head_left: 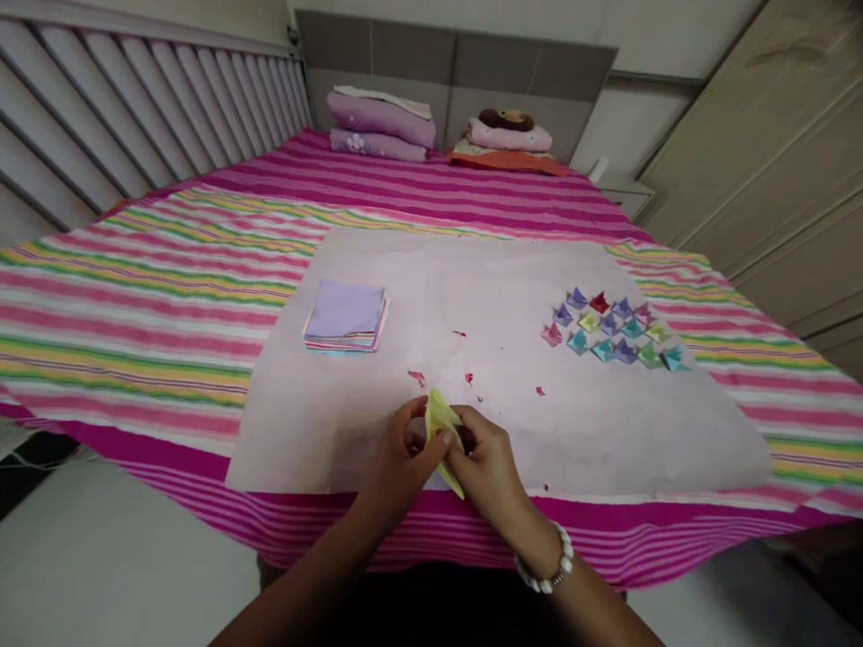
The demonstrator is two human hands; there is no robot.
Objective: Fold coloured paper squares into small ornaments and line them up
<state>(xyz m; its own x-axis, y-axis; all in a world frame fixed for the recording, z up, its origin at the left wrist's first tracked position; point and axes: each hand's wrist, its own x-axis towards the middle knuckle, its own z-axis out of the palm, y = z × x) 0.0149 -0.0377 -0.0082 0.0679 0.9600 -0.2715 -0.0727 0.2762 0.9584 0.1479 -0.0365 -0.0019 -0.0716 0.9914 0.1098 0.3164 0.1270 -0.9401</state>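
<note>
A yellow sheet of origami paper point(441, 420), partly folded, is held up between both hands above the near part of the white sheet. My left hand point(406, 449) pinches its left side, thumb across the front. My right hand point(486, 454) grips the right side, with its thumb close to the left one. A bracelet of white beads point(549, 562) circles the right wrist. To the left lies a stack of square coloured papers point(347, 310), lilac on top. On the right sit several small folded paper pieces point(610, 326) in purple, yellow, blue, green, pink and red.
The large white sheet point(458, 288) lies on a striped bedspread point(168, 288). Small red scraps point(416, 376) are scattered on it. Folded bedding point(381, 126) and a brown plush toy point(505, 119) rest by the headboard point(404, 54). A slatted rail point(155, 99) runs along the left.
</note>
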